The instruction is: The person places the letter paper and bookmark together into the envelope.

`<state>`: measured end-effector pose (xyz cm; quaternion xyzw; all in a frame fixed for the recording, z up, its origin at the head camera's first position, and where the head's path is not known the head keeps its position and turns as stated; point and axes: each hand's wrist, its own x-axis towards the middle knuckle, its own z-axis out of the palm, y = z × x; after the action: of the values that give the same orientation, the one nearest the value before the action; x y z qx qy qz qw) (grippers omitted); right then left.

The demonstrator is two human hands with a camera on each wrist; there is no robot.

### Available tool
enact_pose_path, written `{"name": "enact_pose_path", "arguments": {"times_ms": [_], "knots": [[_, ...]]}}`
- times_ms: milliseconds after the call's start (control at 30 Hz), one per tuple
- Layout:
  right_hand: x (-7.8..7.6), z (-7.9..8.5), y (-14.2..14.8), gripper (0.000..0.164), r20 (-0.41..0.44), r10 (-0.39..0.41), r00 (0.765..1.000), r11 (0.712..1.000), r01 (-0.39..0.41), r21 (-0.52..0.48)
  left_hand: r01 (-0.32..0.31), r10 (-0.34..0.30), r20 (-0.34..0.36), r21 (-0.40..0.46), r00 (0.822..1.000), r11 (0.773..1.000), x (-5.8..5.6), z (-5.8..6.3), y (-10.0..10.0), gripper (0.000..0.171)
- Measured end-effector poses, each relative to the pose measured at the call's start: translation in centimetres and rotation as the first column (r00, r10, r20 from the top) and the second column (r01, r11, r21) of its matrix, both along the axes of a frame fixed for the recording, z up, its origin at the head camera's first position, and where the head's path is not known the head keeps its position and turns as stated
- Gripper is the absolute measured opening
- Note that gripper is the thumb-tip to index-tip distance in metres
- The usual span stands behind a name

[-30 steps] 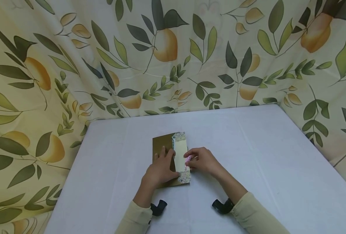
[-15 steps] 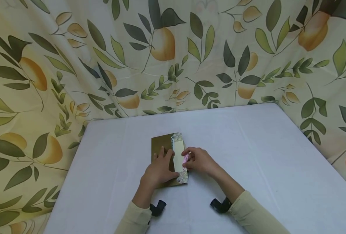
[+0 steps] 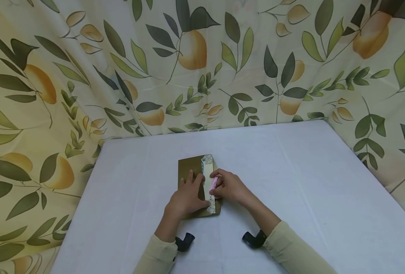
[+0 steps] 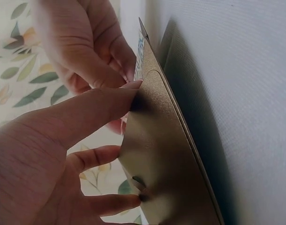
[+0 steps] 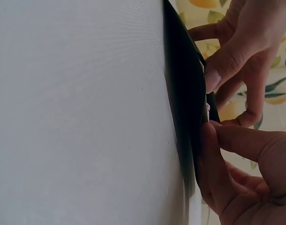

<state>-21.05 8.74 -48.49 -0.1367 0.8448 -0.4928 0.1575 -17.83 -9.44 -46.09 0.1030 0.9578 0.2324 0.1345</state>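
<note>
A gold-brown envelope lies on the table, its opening toward the right. From it sticks a cream card with speckled, patterned ends; the rest of the card is hidden inside. My left hand rests on the envelope with fingers spread, the thumb by the opening's edge. In the left wrist view, that thumb and fingers touch the envelope's gold face. My right hand pinches the card's right edge, where a pink patch shows. In the right wrist view, thumb and fingers meet at that edge.
A white cloth covers the table. Behind and at the sides hangs a curtain printed with fruit and leaves. Black wrist-worn devices show at both cuffs.
My right hand has moved left with the card, which has slid further into the envelope. A gold-brown strip now shows to the card's right. My left hand has stayed in place.
</note>
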Motion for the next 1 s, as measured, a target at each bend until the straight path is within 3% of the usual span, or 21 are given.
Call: {"name": "enact_pose_path", "arguments": {"times_ms": [167, 467, 767, 1000], "knots": [[0.0, 0.0, -0.2, 0.056, 0.008, 0.000, 1.000, 1.000, 0.001, -0.019, 0.001, -0.001, 0.002, -0.001, 1.000, 1.000, -0.1, 0.1, 0.0, 0.071], [-0.2, -0.3, -0.6, 0.055, 0.014, 0.075, 0.997, 0.995, -0.074, -0.063, 0.027, -0.027, 0.013, 0.019, 1.000, 0.999, -0.1, 0.1, -0.2, 0.072], [-0.2, -0.4, -1.1, 0.061, 0.038, 0.022, 0.999, 1.000, -0.021, -0.021, 0.040, -0.040, 0.011, 0.029, 0.999, 0.999, 0.1, 0.0, -0.3, 0.078], [-0.3, -0.6, -1.5, 0.060, 0.071, 0.011, 0.997, 0.998, -0.007, -0.065, 0.039, -0.039, 0.006, 0.032, 0.999, 0.999, 0.1, 0.2, -0.3, 0.082]]}}
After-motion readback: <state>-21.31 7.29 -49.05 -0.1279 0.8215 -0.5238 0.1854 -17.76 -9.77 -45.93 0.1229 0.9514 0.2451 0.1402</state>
